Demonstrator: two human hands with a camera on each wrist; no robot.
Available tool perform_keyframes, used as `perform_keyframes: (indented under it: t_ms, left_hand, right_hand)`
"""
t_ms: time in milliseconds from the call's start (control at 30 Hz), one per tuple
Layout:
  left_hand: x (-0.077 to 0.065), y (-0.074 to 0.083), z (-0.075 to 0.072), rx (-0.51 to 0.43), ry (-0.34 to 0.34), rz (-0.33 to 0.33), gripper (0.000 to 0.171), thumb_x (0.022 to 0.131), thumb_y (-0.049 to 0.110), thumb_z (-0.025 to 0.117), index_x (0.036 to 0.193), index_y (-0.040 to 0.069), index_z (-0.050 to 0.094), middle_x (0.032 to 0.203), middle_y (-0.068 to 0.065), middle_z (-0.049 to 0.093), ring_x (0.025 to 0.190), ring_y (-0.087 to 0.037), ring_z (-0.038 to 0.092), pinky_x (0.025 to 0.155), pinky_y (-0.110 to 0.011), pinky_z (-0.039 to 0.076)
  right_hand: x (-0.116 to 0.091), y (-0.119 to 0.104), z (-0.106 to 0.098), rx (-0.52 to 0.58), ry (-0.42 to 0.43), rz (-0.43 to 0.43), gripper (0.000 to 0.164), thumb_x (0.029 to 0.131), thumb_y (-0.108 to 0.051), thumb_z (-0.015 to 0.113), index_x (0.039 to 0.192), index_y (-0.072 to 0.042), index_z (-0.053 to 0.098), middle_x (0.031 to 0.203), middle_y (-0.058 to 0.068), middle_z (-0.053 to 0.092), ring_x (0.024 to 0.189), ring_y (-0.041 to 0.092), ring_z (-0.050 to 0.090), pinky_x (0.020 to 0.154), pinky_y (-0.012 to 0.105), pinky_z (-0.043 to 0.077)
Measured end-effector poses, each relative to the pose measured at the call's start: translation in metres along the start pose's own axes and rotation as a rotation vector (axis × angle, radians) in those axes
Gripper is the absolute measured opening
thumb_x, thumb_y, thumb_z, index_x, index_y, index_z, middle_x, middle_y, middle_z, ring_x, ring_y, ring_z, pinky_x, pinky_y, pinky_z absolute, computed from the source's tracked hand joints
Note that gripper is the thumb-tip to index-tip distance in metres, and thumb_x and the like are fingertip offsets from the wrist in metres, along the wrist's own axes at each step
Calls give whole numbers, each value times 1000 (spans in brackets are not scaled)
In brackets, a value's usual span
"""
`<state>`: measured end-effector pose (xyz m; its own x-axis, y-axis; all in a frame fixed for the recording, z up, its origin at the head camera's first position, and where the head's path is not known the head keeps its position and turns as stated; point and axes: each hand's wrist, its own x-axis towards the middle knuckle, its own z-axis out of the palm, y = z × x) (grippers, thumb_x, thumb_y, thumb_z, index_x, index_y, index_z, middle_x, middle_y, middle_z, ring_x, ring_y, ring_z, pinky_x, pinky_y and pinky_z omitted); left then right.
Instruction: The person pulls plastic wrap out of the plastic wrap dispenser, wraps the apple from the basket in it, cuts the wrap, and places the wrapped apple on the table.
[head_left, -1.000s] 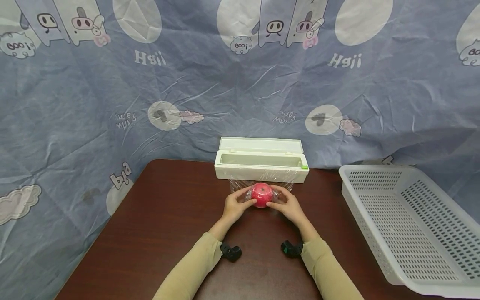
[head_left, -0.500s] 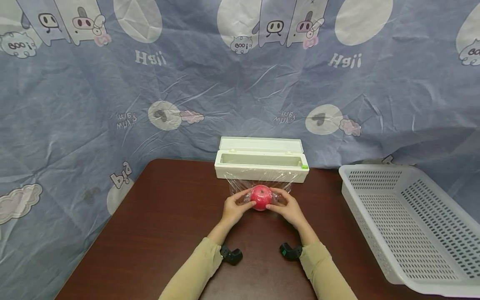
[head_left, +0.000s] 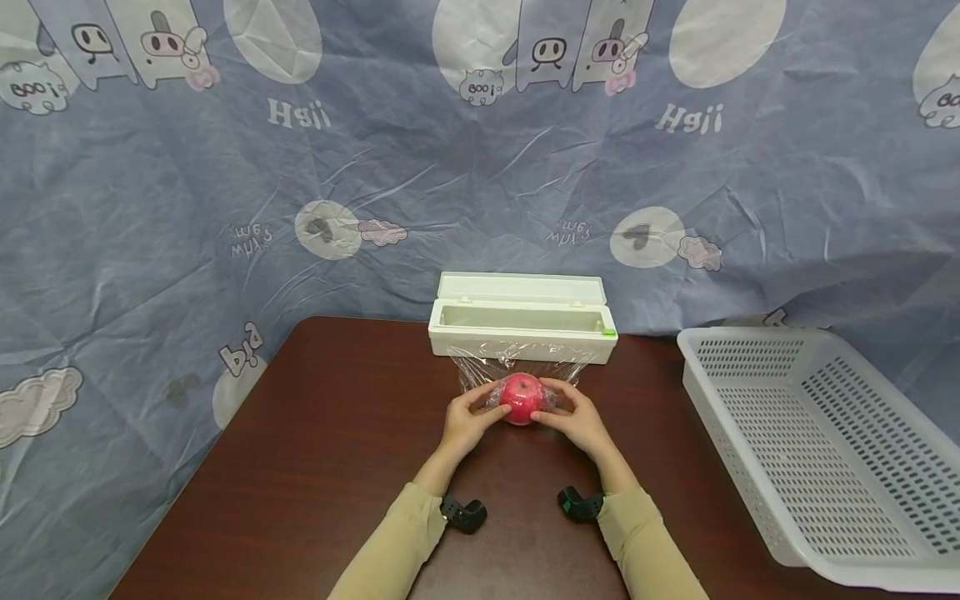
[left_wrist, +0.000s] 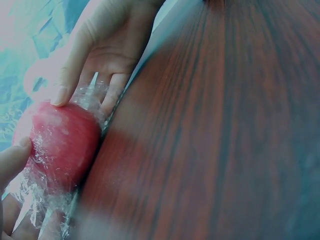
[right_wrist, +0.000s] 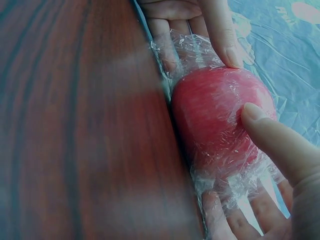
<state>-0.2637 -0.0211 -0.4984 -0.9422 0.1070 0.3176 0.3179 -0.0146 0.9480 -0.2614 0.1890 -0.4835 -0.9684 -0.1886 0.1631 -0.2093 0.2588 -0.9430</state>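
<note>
A red apple (head_left: 521, 398) rests at the middle of the table, with clear plastic wrap (right_wrist: 225, 175) clinging round its front and bunched at both sides. My left hand (head_left: 467, 423) holds it from the left, thumb on the near face. From the right, my right hand (head_left: 579, 419) grips it the same way, its thumb (right_wrist: 256, 112) pressed to the wrapped skin. The fingers of both hands lie beneath the bunched film at the sides. Behind the apple, the wrap stretches back to the front of a pale wrap dispenser box (head_left: 522, 342), whose lid stands up.
A white perforated plastic basket (head_left: 731, 450) stands on the right of the dark wooden table (head_left: 300, 467). A green slider (head_left: 608, 332) sits at the box's right end. A blue printed cloth (head_left: 480, 183) hangs behind the table.
Both hands have drawn the apple slightly toward the person, away from the box. More film shows stretched between the apple and the box.
</note>
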Motion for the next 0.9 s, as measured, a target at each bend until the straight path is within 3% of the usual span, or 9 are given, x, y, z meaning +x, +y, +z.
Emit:
perform_keyframes:
  t_ms: [300,533,900]
  left_hand:
    - [-2,-5,-3,-15,-15,34,43,78,-2,74,118,-11,59,117,-26,60,109,-36,57,86,-46,48]
    - [-4,-6,-4,-10,-18,21,42,78,-2,73,118,-10,60,116,-24,61,107,-35,58,85,-42,49]
    - [-6,-3,-7,-11,-52,46,45,76,-7,74,117,-12,59,115,-27,60,107,-39,57,85,-45,49]
  right_hand:
    - [0,6,-1,17,-9,-16,59,77,-4,76,130,0,51,132,22,48,121,37,46,96,50,41]
    - [-2,5,1,25,-25,-4,61,76,-3,77,131,0,50,133,21,48,121,38,46,96,50,40]
    - [-4,4,1,41,-35,-42,62,75,4,76,130,4,48,131,26,48,119,42,46,95,53,40]
